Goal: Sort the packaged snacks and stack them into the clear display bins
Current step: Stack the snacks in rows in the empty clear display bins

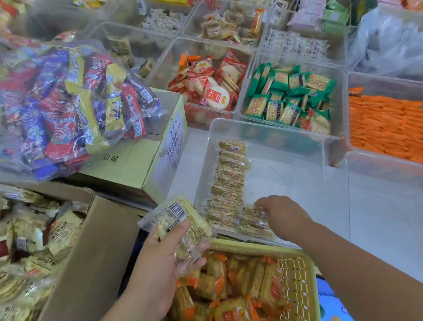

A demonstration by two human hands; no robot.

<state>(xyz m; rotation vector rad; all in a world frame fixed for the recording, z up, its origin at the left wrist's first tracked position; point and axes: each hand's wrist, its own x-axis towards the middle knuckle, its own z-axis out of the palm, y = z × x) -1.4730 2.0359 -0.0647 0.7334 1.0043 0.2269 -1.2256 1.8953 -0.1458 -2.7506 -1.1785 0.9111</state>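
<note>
there, "原味" on the cardboard box (127,167)

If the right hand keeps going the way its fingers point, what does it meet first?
Probably the right hand meets the short stack of clear-wrapped pale biscuit packets inside the clear plastic bin; its fingertips look already there.

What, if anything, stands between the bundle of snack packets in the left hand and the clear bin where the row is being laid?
Nothing visible blocks it. The left hand holds the snack packets just outside the clear bin, whose top is open. Only the right hand is there, placing packets at the near end.
</note>
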